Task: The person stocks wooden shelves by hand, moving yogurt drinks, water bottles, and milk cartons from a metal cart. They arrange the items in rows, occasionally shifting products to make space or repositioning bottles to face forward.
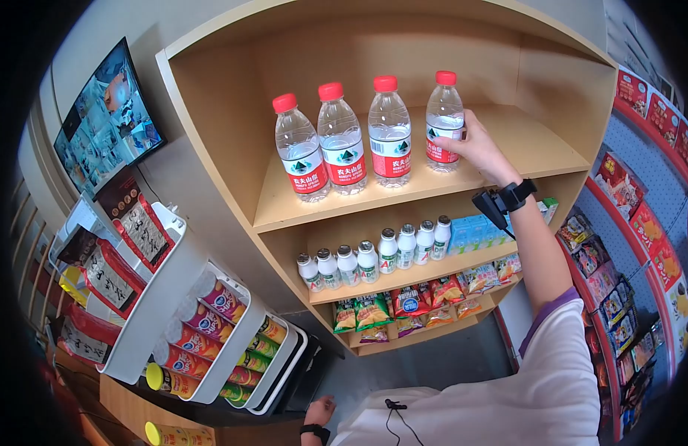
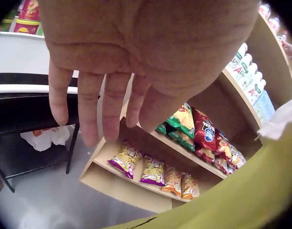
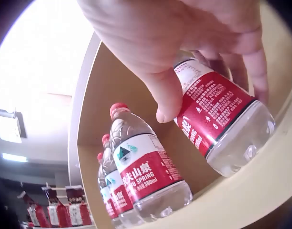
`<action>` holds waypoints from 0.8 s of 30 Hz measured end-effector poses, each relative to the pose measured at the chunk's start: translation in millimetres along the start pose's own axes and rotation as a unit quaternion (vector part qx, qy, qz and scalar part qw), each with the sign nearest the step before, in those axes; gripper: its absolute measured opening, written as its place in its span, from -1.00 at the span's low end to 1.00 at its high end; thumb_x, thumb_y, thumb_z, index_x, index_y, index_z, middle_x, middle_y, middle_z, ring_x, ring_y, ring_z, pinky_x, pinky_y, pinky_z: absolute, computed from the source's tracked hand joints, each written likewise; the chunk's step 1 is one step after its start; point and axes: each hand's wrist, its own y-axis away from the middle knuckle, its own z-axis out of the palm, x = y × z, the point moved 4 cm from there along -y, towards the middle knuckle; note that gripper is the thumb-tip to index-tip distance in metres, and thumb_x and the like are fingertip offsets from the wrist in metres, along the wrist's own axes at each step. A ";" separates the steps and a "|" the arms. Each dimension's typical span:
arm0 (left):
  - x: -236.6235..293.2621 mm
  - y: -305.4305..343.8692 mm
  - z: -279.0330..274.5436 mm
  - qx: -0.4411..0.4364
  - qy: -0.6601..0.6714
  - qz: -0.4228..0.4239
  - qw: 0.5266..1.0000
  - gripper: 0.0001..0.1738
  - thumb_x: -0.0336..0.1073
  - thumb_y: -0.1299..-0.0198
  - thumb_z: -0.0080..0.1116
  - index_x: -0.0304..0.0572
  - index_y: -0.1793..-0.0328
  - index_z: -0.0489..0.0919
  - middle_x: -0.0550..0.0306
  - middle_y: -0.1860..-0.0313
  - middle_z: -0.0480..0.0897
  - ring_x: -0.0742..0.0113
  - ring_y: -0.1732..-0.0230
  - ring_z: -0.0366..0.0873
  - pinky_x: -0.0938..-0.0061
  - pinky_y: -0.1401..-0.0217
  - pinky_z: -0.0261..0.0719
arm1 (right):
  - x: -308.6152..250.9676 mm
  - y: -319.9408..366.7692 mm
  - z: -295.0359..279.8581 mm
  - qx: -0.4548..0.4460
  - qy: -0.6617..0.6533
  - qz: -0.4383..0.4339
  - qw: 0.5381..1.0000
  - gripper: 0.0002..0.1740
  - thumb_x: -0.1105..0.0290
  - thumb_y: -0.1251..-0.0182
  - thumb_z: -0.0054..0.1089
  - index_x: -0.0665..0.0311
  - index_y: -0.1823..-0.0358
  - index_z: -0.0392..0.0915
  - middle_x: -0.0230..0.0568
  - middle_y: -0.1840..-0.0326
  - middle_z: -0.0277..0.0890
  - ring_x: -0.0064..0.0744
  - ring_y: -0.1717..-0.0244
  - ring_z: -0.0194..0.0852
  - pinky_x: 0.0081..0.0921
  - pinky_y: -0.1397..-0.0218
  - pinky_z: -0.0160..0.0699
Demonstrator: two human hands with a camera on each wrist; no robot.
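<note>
My right hand (image 1: 478,149) grips a water bottle (image 1: 444,123) with a red cap and red-and-white label, at the right end of a row on the top shelf. Seen from the right wrist, the thumb (image 3: 168,98) lies along one side of the label, and fingers curl round the far side. Three matching bottles (image 3: 148,174) stand upright to its left. Low at my side hangs my left hand (image 1: 320,410). Its fingers (image 2: 90,112) are loosely extended in the left wrist view, with nothing in them.
Below, the wooden shelf unit (image 1: 426,195) carries small white bottles (image 1: 368,262), blue cartons (image 1: 474,233) and snack bags (image 1: 371,311). On the left stands a white rack (image 1: 154,279) with chip canisters, under a wall screen (image 1: 110,119). Red-edged snack racks (image 1: 632,223) flank the right side.
</note>
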 end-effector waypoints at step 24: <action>62.8 -12.8 -35.7 -0.028 0.008 0.069 0.997 -0.63 -0.28 -0.16 0.24 -0.15 -0.11 0.60 -0.05 0.18 0.70 0.00 0.13 0.67 0.26 0.03 0.61 | -23.5 88.9 29.0 0.207 0.076 -0.169 0.961 -0.30 0.39 -0.22 0.36 0.30 -0.36 0.25 -0.03 -0.16 0.43 -0.22 -0.22 0.42 -0.32 -0.31 0.39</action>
